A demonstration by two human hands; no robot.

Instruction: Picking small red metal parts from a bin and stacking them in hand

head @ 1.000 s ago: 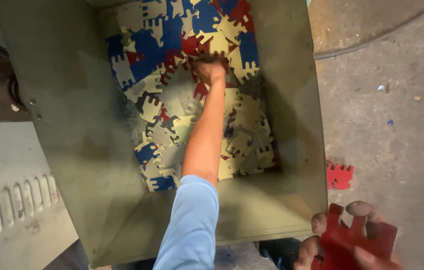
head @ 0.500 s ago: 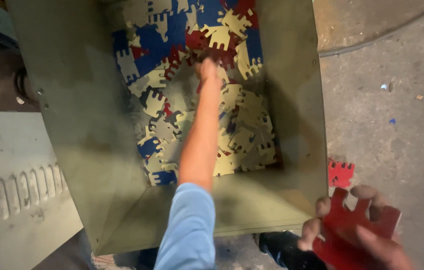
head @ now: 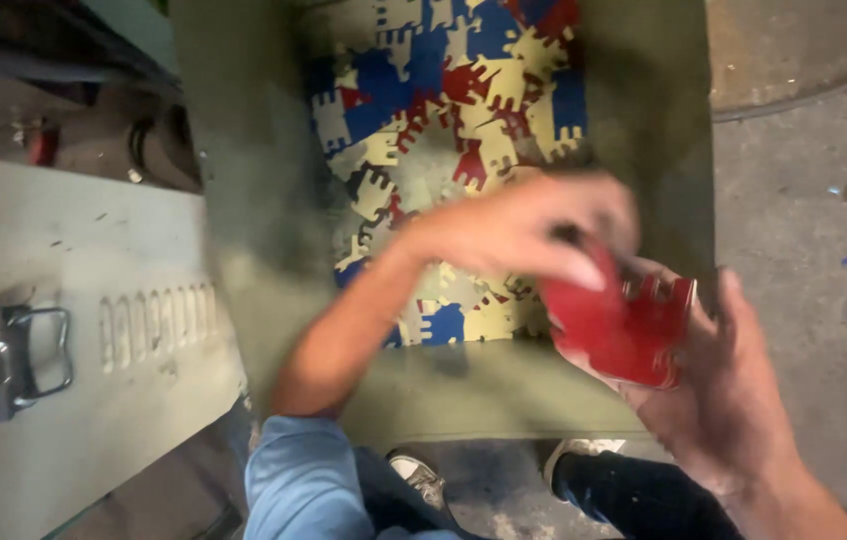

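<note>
A green metal bin (head: 263, 250) stands below me, filled with several flat toothed pieces (head: 463, 110) in yellow, blue and red. My right hand (head: 733, 400) holds a stack of red toothed pieces (head: 618, 325) over the bin's near right corner. My left hand (head: 523, 230), blurred by motion, is over the bin and touches the top of that red stack; its fingers are curled at the stack's upper edge. My left arm wears a light blue sleeve (head: 303, 480).
A grey-green metal panel (head: 73, 330) with a row of slots and a metal latch (head: 3, 365) lies to the left. Bare concrete floor (head: 813, 180) is on the right. My shoes (head: 423, 480) show below the bin's near wall.
My left hand has pulled back from deep in the bin to the red stack. My right hand has risen with the stack toward the bin. The view has shifted right and closer.
</note>
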